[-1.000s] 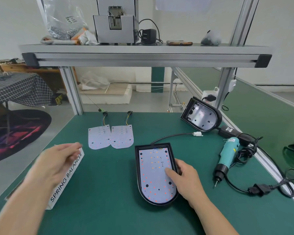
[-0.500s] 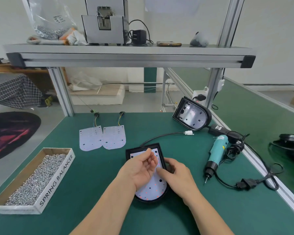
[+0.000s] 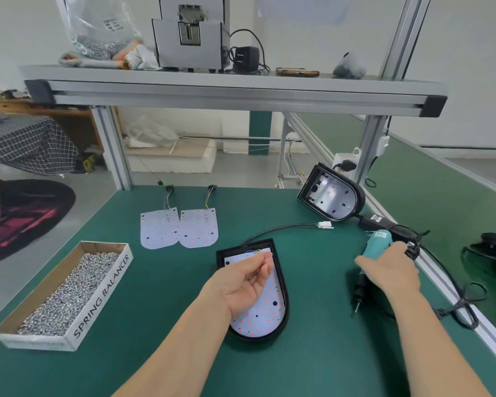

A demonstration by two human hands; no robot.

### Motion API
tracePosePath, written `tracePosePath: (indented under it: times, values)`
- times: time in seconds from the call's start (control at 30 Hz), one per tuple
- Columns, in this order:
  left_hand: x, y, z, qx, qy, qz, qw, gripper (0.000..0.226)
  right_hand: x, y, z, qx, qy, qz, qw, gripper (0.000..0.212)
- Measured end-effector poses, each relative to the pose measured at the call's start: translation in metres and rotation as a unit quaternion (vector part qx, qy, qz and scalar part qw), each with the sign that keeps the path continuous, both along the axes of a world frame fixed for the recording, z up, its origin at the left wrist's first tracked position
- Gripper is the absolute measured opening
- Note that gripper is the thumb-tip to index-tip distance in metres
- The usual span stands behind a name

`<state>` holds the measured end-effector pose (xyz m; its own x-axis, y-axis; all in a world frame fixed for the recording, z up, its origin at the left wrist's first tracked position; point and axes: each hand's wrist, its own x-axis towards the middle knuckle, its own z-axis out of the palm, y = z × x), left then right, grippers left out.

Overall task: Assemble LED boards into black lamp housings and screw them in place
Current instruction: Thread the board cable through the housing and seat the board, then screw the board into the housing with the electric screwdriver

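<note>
On the green matte surface (image 3: 155, 325) there are two black lamp housings, each with one square end and one rounded end. The near one (image 3: 286, 310) lies flat at the centre and holds a white LED board (image 3: 262, 319) dotted with small red points and dark holes. The second housing (image 3: 331, 197) is propped on edge at the far right, its shiny inner face showing and no board in it. Two more loose LED boards (image 3: 158, 229) (image 3: 198, 227) lie side by side, left of centre and farther away, each with a short tail of coloured wires.

The left grip (image 3: 241, 285) hovers palm-up over the seated board, fingers loosely curled toward the thumb. It may be cupping something small, but I cannot tell whether it holds anything. The right grip (image 3: 390, 270) is wrapped around the one teal plastic electric screwdriver (image 3: 377, 243), whose black nose and thin bit point toward the near side, low over the surface.

At the near left is a shallow cardboard box (image 3: 103, 293) printed "SPRING BALANCER", filled with a heap of small silvery screws (image 3: 69, 287). A black cable with a white connector (image 3: 325, 224) runs from the near housing toward the far right.
</note>
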<state>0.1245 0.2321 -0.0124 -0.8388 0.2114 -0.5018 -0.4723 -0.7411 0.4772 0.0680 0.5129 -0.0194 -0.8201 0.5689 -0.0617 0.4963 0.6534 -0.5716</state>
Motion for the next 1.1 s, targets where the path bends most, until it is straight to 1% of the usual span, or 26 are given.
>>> tracePosePath:
  times: [0.03,0.07,0.1,0.13,0.17,0.2,0.23,0.27,0.3,0.37,0.4,0.47,0.5,0.63,0.73,0.77,0.8,0.9,0.93,1.0,1.1]
  values:
    - [0.000,0.001,0.000,-0.002,0.002,0.000,1.000,0.012,-0.001,0.004,-0.002,-0.052,0.021,-0.018,0.998,0.059]
    - [0.000,0.001,0.000,-0.004,0.005,-0.002,1.000,0.011,0.000,0.007,-0.004,-0.141,0.055,-0.036,0.988,0.053]
    - [0.000,0.001,0.000,-0.006,0.009,-0.004,1.000,0.011,0.002,0.009,-0.005,-0.262,0.099,-0.048,0.959,0.044]
    - [0.001,0.002,-0.001,-0.007,0.013,-0.006,1.000,0.011,0.005,0.011,-0.006,-0.385,0.136,-0.056,0.911,0.032]
    - [0.001,0.001,-0.001,-0.008,0.018,-0.008,1.000,0.011,0.009,0.012,-0.007,-0.486,0.164,-0.058,0.857,0.019]
    - [0.000,0.001,-0.002,-0.007,0.022,-0.009,1.000,0.012,0.014,0.010,-0.006,-0.556,0.191,-0.050,0.807,0.012]
    - [0.000,0.001,-0.003,-0.007,0.024,-0.009,1.000,0.014,0.019,0.007,-0.004,-0.598,0.217,-0.036,0.771,0.011]
    - [0.001,0.000,-0.004,-0.006,0.025,-0.009,1.000,0.016,0.023,0.002,-0.001,-0.615,0.242,-0.022,0.750,0.012]
    - [0.001,0.000,-0.004,-0.008,0.026,-0.009,1.000,0.020,0.026,-0.004,0.003,-0.616,0.268,-0.010,0.741,0.014]
    - [0.001,0.000,-0.005,-0.016,0.030,-0.012,0.999,0.023,0.030,-0.017,0.013,-0.616,0.314,0.019,0.722,0.025]
    - [0.001,0.000,-0.005,-0.020,0.031,-0.014,0.999,0.024,0.032,-0.025,0.020,-0.629,0.329,0.043,0.703,0.030]
    - [0.002,0.000,-0.005,-0.028,0.031,-0.021,0.999,0.025,0.034,-0.040,0.035,-0.675,0.337,0.088,0.650,0.043]
    - [0.002,0.000,-0.005,-0.029,0.029,-0.022,0.999,0.023,0.034,-0.048,0.041,-0.696,0.337,0.104,0.625,0.043]
    - [0.002,0.001,-0.004,-0.032,0.030,-0.009,0.999,0.012,0.029,-0.076,0.062,-0.755,0.331,0.153,0.545,0.017]
    - [0.002,0.003,-0.004,-0.036,0.031,-0.005,0.999,0.008,0.023,-0.092,0.071,-0.791,0.312,0.165,0.499,0.013]
    - [0.003,0.003,-0.004,-0.037,0.031,-0.005,0.999,0.008,0.021,-0.097,0.074,-0.796,0.313,0.161,0.492,0.010]
    - [0.003,0.003,-0.003,-0.038,0.030,-0.007,0.999,0.009,0.019,-0.102,0.076,-0.793,0.319,0.145,0.498,0.007]
    - [0.004,0.003,-0.002,-0.043,0.033,-0.010,0.998,0.013,0.012,-0.116,0.081,-0.737,0.369,0.051,0.564,0.014]
    - [0.005,0.003,-0.002,-0.044,0.035,-0.010,0.998,0.013,0.011,-0.121,0.082,-0.714,0.393,0.029,0.579,0.017]
    - [0.006,0.004,-0.001,-0.042,0.038,-0.007,0.998,0.013,0.010,-0.130,0.084,-0.668,0.437,0.015,0.602,0.021]
    - [0.005,0.004,-0.001,-0.035,0.038,-0.002,0.999,0.012,0.013,-0.138,0.083,-0.633,0.466,0.020,0.618,0.025]
